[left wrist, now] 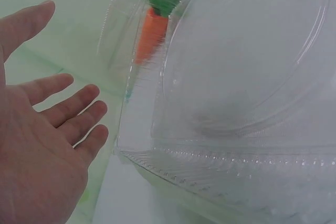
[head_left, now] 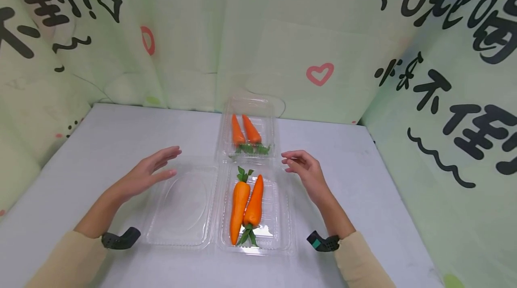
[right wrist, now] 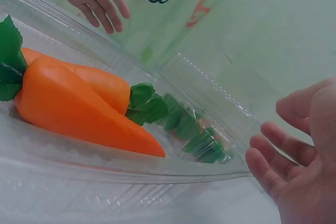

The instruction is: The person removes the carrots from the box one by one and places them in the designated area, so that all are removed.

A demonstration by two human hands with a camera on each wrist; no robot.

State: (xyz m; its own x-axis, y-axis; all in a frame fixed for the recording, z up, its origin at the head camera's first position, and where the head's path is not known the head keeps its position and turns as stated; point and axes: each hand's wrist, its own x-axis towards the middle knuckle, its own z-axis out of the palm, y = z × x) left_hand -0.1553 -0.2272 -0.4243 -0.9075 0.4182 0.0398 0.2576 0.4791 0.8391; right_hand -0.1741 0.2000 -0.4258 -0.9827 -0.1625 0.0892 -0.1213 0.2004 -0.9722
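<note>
Two orange carrots (head_left: 240, 207) with green leaves lie side by side in a clear plastic box (head_left: 274, 234), their leafy ends pointing opposite ways. Its clear lid (head_left: 181, 207) is folded out flat to the left. My left hand (head_left: 151, 170) hovers over the lid's far left corner, fingers extended and holding nothing. On the other side, my right hand (head_left: 306, 173) is held beyond the box's far right corner with loosely bent fingers, also holding nothing. In the right wrist view, the carrots (right wrist: 79, 103) fill the left side, near my right hand (right wrist: 294, 156).
Behind the near box stands a second clear box (head_left: 264, 122) with two more carrots (head_left: 251, 131), leaves toward me; whether it is closed I cannot tell. A pale green curtain (head_left: 258, 45) with black lettering hangs around the back and sides of the white table (head_left: 335, 144).
</note>
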